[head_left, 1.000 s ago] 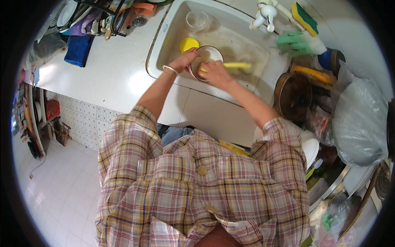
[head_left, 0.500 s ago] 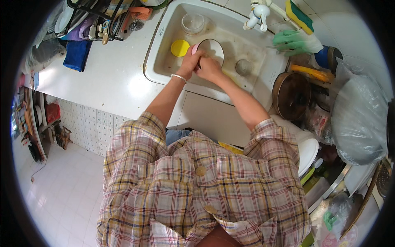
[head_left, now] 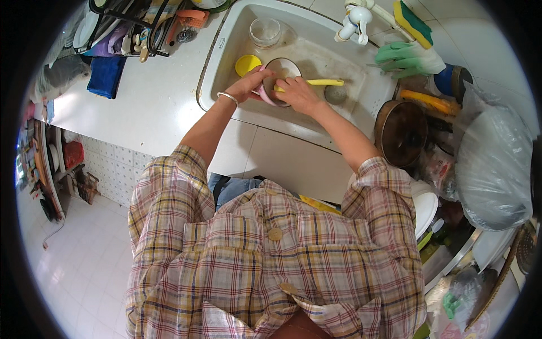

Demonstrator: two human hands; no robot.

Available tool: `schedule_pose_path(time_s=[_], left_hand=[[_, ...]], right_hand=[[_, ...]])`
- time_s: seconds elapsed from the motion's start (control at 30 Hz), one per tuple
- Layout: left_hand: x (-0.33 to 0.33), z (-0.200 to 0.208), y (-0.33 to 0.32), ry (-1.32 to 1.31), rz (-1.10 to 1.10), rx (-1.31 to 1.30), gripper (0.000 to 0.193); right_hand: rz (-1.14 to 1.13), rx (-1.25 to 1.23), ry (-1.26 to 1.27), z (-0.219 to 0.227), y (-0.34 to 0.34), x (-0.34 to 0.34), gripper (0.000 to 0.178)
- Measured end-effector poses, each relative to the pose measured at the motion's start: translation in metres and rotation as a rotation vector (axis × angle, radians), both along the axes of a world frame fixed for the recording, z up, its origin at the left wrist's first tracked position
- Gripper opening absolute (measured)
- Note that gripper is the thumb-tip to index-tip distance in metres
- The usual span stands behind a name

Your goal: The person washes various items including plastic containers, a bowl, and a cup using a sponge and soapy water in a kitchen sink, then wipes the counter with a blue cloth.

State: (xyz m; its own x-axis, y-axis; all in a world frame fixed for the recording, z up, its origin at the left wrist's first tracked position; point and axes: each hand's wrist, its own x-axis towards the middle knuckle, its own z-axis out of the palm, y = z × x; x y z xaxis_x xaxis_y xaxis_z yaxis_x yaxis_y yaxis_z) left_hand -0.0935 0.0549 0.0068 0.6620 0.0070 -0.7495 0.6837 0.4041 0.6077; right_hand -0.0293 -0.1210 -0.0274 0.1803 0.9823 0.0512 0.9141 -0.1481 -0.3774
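Over the white sink (head_left: 210, 85), my left hand (head_left: 248, 85) grips a round bowl (head_left: 287, 66), pink outside and pale inside with a dark rim. The bowl is tilted, its opening turned up toward me. My right hand (head_left: 299, 95) is closed on a yellow-handled tool (head_left: 327, 82) at the bowl's mouth. Its handle points right; my fingers hide the working end. Left of the bowl, a small yellow dish (head_left: 246, 64) lies in the sink. A clear glass bowl (head_left: 265, 32) stands in the sink's far left corner.
A white tap (head_left: 355, 24) is at the back right, beside a green-and-yellow sponge (head_left: 412, 24) and a green-white glove (head_left: 407, 59). A brown pan (head_left: 401, 133) stands right of the sink. On the left counter are a blue folded cloth (head_left: 106, 77) and a utensil rack (head_left: 152, 28).
The yellow handle has come into sight in my right hand. Both hands have moved slightly apart, the bowl shifting a little left and nearer. The yellow dish looks more tilted.
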Motion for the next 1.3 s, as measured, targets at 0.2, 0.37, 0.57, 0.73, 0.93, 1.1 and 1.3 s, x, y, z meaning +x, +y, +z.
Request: schedule_pose_path(time_s=[0.2,0.37,0.57,0.73,0.93,1.1,1.3], left_hand=[[-0.003,-0.029,-0.022,-0.133,0.117,0.150,0.058],[0.002,-0.029,-0.007,-0.210,0.064,0.383,0.055],[0.022,0.015,-0.022,-0.816,-0.130,1.196,0.060],[0.026,0.054,-0.034,-1.088,-0.179,1.197,0.064],[0.025,0.045,-0.040,-0.722,0.324,0.703,0.042],[0.027,0.008,-0.064,-0.687,0.468,0.612,0.028],[0.024,0.006,-0.028,-0.678,0.401,0.788,0.026]], right_hand=[[-0.473,-0.116,0.426,0.015,0.028,-0.025,0.022],[-0.385,-0.287,-0.290,0.014,-0.008,-0.003,0.036],[-1.039,0.037,0.636,0.021,-0.039,0.045,0.059],[-0.947,0.453,0.490,0.021,-0.030,0.044,0.046],[-0.964,0.744,1.055,0.040,-0.016,0.031,0.030],[-1.001,0.836,1.366,0.059,0.012,0.018,0.034],[-0.975,0.771,1.238,0.048,0.006,0.030,0.030]])
